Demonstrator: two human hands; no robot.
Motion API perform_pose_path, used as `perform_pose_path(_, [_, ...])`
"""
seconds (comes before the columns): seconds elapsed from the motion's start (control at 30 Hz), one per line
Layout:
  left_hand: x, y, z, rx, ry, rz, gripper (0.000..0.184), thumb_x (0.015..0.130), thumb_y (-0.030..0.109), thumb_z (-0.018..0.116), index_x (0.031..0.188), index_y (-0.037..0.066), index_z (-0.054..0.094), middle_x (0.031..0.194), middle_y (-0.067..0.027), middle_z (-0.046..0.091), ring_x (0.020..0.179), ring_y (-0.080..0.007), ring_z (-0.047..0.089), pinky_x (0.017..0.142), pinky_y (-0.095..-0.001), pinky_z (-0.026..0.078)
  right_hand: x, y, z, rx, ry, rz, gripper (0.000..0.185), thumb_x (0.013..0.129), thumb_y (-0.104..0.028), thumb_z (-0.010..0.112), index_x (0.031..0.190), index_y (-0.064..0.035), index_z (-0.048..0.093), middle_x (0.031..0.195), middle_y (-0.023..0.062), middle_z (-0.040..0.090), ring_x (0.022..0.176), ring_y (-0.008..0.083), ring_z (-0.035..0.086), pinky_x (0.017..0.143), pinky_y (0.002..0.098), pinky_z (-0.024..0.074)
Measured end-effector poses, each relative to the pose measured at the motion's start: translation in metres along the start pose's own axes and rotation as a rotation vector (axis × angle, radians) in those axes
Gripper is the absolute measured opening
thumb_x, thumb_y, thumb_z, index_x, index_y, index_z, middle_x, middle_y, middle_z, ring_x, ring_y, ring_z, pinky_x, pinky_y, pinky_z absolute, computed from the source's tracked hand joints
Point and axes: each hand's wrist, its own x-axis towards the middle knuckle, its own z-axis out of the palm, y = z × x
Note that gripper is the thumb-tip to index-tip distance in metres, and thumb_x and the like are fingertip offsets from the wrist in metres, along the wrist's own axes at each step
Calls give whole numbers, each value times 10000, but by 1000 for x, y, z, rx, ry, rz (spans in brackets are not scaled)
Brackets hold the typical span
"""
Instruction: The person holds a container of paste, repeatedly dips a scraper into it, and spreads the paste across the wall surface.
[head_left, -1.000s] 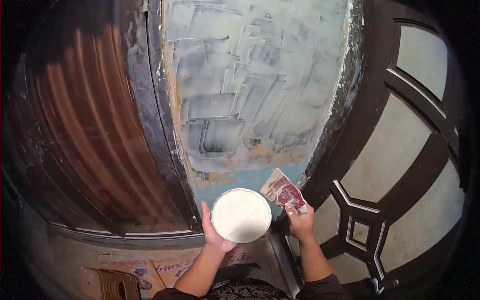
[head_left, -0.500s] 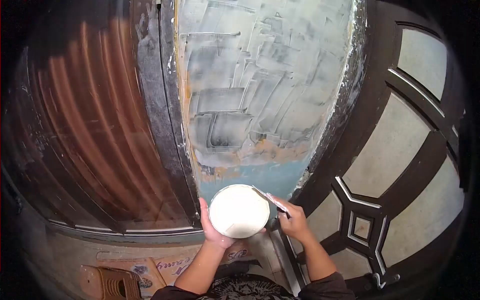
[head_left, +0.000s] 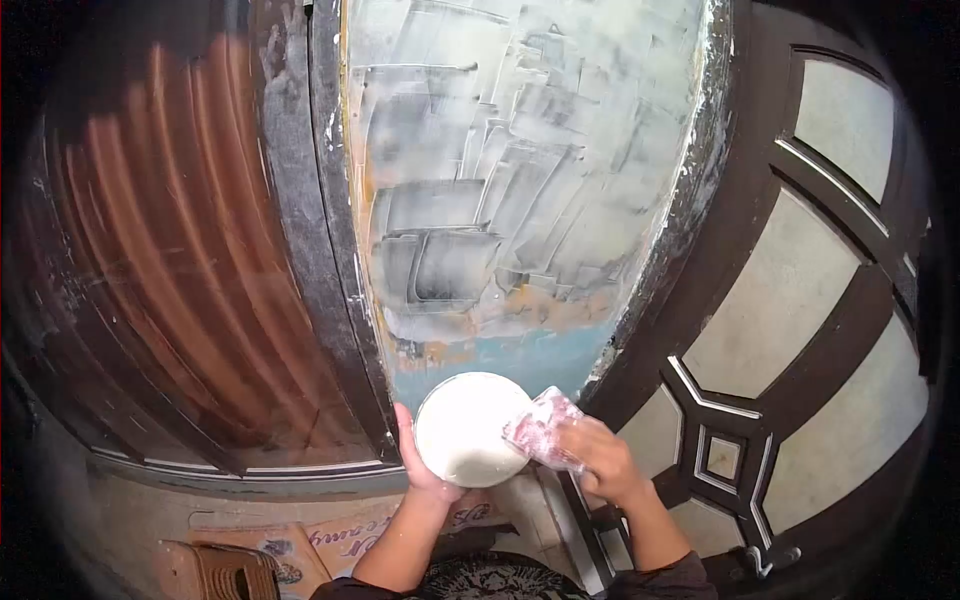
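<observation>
My left hand (head_left: 425, 473) supports a round tub of white putty (head_left: 470, 432) from its left side and below, the thumb up along the rim. Most of those fingers are hidden under the tub. In my right hand (head_left: 603, 457) is a putty knife (head_left: 545, 430), its flat reddish face smeared with white. The knife's left edge overlaps the tub's right rim; whether it touches the putty I cannot tell. Ahead stands a wall panel (head_left: 600, 130) with grey-white putty in rough strokes, above a bare blue strip (head_left: 540, 355) at the bottom.
A dark door frame (head_left: 318, 200) borders the panel on the left, beside a glass pane showing brown curtain folds (head_left: 185, 240). To the right is a dark door with pale panels (head_left: 775, 290) and a handle (head_left: 762, 562). Flattened cardboard (head_left: 320, 545) and a brown stacked object (head_left: 225, 572) lie below.
The putty knife has turned from edge-on at the tub's upper right rim to show its broad, smeared face. My right hand has moved slightly right and down; the tub is nearly still.
</observation>
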Motion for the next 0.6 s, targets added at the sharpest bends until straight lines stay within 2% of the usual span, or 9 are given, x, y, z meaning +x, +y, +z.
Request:
perform_pose_path(0.03, [0,-1,-2,-1,-1,-3,948,929,791,271,1467,29,442,1458,-193,510,1299,-392,527,1084,-541,427,-3,11,0,-58,35,-22,503,712,82,506,1179,-3,674,1209,205,671,1188,382,625,1063,489,460])
perform_pose_path(0.1, [0,-1,-6,-48,-47,-61,959,915,806,282,1468,39,444,1458,-188,509,1290,-395,531,1074,-559,431,-8,28,1,-89,81,162,563,660,120,478,1179,8,667,1192,215,677,1165,385,635,1050,459,482])
perform_pose_path(0.2, [1,-1,-8,-70,-43,-63,975,901,823,289,1472,47,440,1463,-182,504,1289,-397,530,1072,-571,429,-10,28,-6,-120,199,264,524,689,82,476,1169,19,676,1171,207,686,1148,399,639,1046,464,482])
perform_pose_path(0.3, [3,0,-7,-35,-83,-69,987,895,829,293,1479,46,431,1482,-180,487,1303,-399,520,1086,-564,417,-12,2,-2,-14,201,32,497,678,92,485,1129,30,685,1139,233,684,1121,430,648,1004,492,503])
perform_pose_path(0.37, [5,-3,-2,19,-27,-10,997,897,827,290,1492,37,411,1502,-189,467,1329,-400,500,1101,-554,406,-8,-15,0,5,68,-41,500,663,66,523,1130,0,689,1134,214,680,1114,428,648,1017,539,478])
perform_pose_path(0.47, [4,-5,-4,-20,-10,-20,1005,896,830,283,1492,30,409,1494,-189,476,1326,-399,503,1102,-552,405,-10,6,6,-96,35,-18,507,660,73,528,1131,-18,690,1128,200,681,1124,418,642,1020,514,475])
perform_pose_path(0.53, [3,-5,-4,-1,-92,-36,998,899,828,281,1492,35,410,1486,-185,486,1319,-403,507,1094,-561,412,-18,36,0,-182,133,18,402,727,64,575,1110,18,687,1093,190,690,1069,398,649,1012,474,491])
perform_pose_path(0.57, [3,-5,-7,-2,-95,-36,998,899,828,281,1492,35,410,1486,-185,486,1319,-403,507,1094,-561,412,-18,43,-3,-202,192,145,400,756,95,528,1112,16,692,1094,156,707,1030,334,672,976,434,511])
perform_pose_path(0.6, [3,-5,-8,14,-114,-40,983,879,840,309,1505,87,395,1519,-181,435,1319,-459,475,986,-712,380,-17,43,-7,-33,281,374,386,793,93,513,1132,25,684,1107,142,710,1032,292,676,968,411,513])
